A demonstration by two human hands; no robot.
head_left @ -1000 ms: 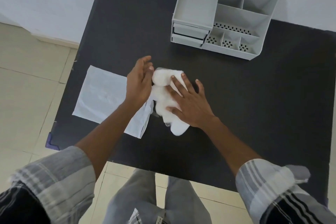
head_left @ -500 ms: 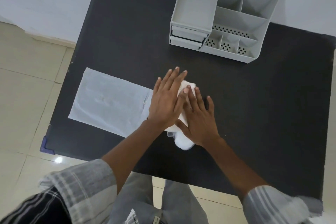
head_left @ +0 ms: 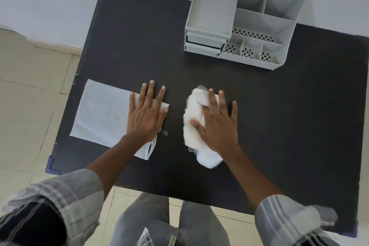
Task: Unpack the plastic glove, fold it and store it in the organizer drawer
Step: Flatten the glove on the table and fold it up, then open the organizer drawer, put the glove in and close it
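The head view is showing that the hands have separated: the left hand (head_left: 146, 115) is lying flat and open on the empty wrapper (head_left: 101, 112). The right hand (head_left: 216, 124) is pressing open on the folded glove (head_left: 194, 124), now ready for the organizer (head_left: 207, 32).

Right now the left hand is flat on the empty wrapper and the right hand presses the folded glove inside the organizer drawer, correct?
Not quite. In the head view the right hand presses the folded glove on the table, well short of the organizer. The left hand is flat on the wrapper.
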